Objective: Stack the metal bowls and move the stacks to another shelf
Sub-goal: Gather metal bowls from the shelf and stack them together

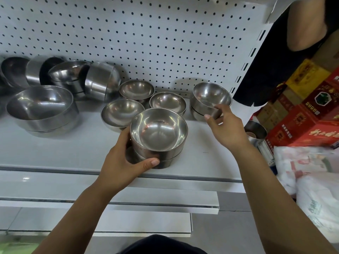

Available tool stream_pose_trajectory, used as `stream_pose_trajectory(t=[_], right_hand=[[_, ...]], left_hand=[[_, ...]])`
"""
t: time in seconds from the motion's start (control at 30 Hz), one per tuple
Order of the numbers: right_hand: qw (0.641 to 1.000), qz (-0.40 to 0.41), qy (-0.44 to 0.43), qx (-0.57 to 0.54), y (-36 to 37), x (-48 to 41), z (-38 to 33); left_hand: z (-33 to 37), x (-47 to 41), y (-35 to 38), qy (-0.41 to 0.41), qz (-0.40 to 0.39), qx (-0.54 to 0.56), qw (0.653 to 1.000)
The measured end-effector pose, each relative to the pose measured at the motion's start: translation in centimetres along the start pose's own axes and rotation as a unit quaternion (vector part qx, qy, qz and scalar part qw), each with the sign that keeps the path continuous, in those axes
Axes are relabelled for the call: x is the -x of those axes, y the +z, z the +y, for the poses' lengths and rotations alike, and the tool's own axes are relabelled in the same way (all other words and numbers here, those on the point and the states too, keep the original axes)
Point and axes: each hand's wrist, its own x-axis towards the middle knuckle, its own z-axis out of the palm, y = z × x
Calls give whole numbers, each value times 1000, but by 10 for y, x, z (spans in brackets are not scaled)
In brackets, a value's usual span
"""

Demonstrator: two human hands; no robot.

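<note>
Shelf [55,153]: holds loose bowls [122,111].
Left hand [117,162]: fingers [150,163] grip near stack [158,136].
Right hand [225,125]: fingers [219,107] pinch rightward stack [209,99].
Risk: pinched slick stack slips, tips.

Red boxes [298,125] stand above white plastic bags [319,200].

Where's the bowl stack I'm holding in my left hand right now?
The held bowl stack is in the centre of the head view, near the front edge of the shelf, gripped by the left hand, just in front of three bowls.
</note>
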Motion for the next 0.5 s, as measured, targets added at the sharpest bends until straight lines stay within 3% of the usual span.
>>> stream_pose_trajectory(t=[0.17,0.5], right_hand=[[996,82,-25,-2,9,-7,4],[988,129,-68,-49,0,-4,-3]], left_hand=[[-1,0,0,-7,0,-3,1000],[2,2,0,-9,-1,-10,1000]])
